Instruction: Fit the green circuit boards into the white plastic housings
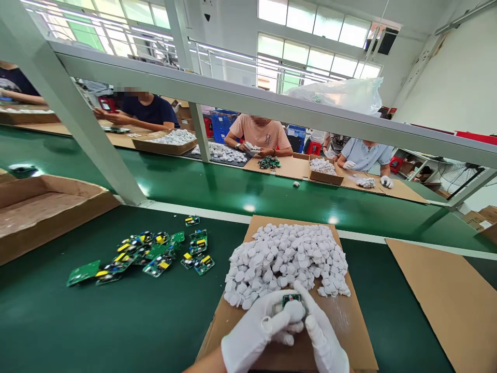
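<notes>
Both my hands wear white gloves and meet in front of the pile, low in the head view. My left hand (254, 324) is closed around a small green circuit board (292, 299), its thumb lying across the near side. On the other side, my right hand (323, 329) curves against the same board with its fingers bent in. Much of the board is hidden by the gloves. Just beyond lies a heap of small white pieces (287, 256), spread on a flat cardboard sheet (349, 331).
Several circuit boards with yellow parts (159, 254) lie loosely to the left, beside a shallow cardboard tray (46, 223). Another cardboard sheet (446, 290) is at right. A metal frame (233, 96) crosses above the green bench (217, 186). Co-workers sit opposite with boxes of white pieces (324, 166).
</notes>
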A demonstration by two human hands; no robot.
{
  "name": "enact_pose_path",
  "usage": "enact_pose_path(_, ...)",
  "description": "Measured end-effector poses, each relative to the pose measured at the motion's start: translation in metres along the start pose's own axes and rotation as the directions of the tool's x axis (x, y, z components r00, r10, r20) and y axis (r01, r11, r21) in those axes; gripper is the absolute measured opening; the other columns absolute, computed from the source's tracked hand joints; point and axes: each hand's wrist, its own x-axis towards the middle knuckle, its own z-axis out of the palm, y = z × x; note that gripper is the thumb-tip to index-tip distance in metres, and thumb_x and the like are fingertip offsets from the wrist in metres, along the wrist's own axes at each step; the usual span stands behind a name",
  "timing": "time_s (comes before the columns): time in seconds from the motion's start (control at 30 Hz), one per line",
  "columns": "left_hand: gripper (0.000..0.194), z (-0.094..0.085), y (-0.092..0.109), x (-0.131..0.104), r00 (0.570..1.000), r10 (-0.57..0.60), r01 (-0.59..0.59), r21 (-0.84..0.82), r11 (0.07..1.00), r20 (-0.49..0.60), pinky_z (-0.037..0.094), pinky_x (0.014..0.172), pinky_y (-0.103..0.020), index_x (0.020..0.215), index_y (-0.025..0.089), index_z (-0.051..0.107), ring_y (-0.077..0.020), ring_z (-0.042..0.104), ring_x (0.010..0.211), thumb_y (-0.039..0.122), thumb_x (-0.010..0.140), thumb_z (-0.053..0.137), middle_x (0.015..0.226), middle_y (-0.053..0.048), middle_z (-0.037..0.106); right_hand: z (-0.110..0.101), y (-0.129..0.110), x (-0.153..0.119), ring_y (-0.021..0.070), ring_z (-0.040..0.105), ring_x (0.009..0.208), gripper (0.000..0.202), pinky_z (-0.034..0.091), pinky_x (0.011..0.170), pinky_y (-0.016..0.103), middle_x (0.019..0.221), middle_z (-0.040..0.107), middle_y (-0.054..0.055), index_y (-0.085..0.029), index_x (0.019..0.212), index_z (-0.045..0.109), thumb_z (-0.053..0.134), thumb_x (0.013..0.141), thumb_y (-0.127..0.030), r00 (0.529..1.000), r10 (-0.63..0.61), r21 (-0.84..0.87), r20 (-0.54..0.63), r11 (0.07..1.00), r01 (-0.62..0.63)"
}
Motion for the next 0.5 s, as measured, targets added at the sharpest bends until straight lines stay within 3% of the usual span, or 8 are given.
enact_pose_path(0.13, 0.043, -0.024, 0.046, 0.005, 0.987, 0.063, -0.063, 0.010, 0.998, -0.150, 0.048, 0.065, -0.023, 0.109, 0.020, 0.057, -0.0173, 0.061, 0.087, 0.040, 0.073, 0.067, 0.101, -0.008, 0.062, -0.006, 0.015, 0.003, 0.0222, 0.064, 0.087, 0.060, 0.052, 0.081, 0.038, 0.119, 0.061, 0.010, -0.022, 0.141, 0.027, 0.033, 0.090, -0.052, 0.970, -0.102, -0.035, -0.220, 0.995, 0.097)
enact_pose_path(0.27, 0.053, -0.082, 0.099, 0.044, 0.923, 0.263, -0.152, 0.359, 0.921, -0.283, 0.050, 0.067, -0.027, 0.114, 0.016, 0.054, -0.0183, 0.063, 0.083, 0.046, 0.072, 0.066, 0.098, -0.009, 0.065, -0.009, 0.035, 0.006, 0.0219, 0.064, 0.084, 0.049, 0.053, 0.076, 0.037, 0.109, 0.066, 0.010, -0.021, 0.135, 0.038, 0.036, 0.091, -0.045, 0.907, -0.143, -0.245, -0.396, 0.969, 0.046)
enact_pose_path(0.33, 0.055, -0.117, 0.120, 0.074, 0.839, 0.385, -0.075, 0.620, 0.781, -0.384, 0.050, 0.074, -0.028, 0.114, 0.013, 0.054, -0.0173, 0.064, 0.084, 0.049, 0.073, 0.061, 0.098, -0.009, 0.067, -0.009, 0.041, 0.007, 0.0228, 0.065, 0.086, 0.046, 0.053, 0.076, 0.036, 0.108, 0.067, 0.010, -0.021, 0.132, 0.043, 0.036, 0.091, -0.043, 0.902, -0.160, -0.311, -0.401, 0.950, 0.030)
enact_pose_path(0.43, 0.061, -0.162, 0.138, 0.118, 0.769, 0.426, 0.051, 0.709, 0.704, -0.478, 0.047, 0.082, -0.031, 0.119, 0.010, 0.050, -0.0201, 0.063, 0.090, 0.044, 0.071, 0.064, 0.096, -0.011, 0.068, -0.006, 0.045, 0.010, 0.0240, 0.066, 0.086, 0.046, 0.054, 0.075, 0.035, 0.106, 0.068, 0.009, -0.021, 0.129, 0.047, 0.039, 0.090, -0.043, 0.906, -0.183, -0.383, -0.382, 0.923, 0.025)
enact_pose_path(0.5, 0.052, -0.183, 0.141, 0.139, 0.741, 0.437, 0.133, 0.749, 0.649, -0.510, 0.045, 0.087, -0.033, 0.112, 0.010, 0.055, -0.0213, 0.062, 0.093, 0.041, 0.072, 0.064, 0.096, -0.010, 0.069, -0.005, 0.046, 0.011, 0.0244, 0.067, 0.084, 0.046, 0.056, 0.074, 0.034, 0.103, 0.069, 0.008, -0.022, 0.128, 0.050, 0.039, 0.089, -0.045, 0.910, -0.172, -0.403, -0.377, 0.915, 0.005)
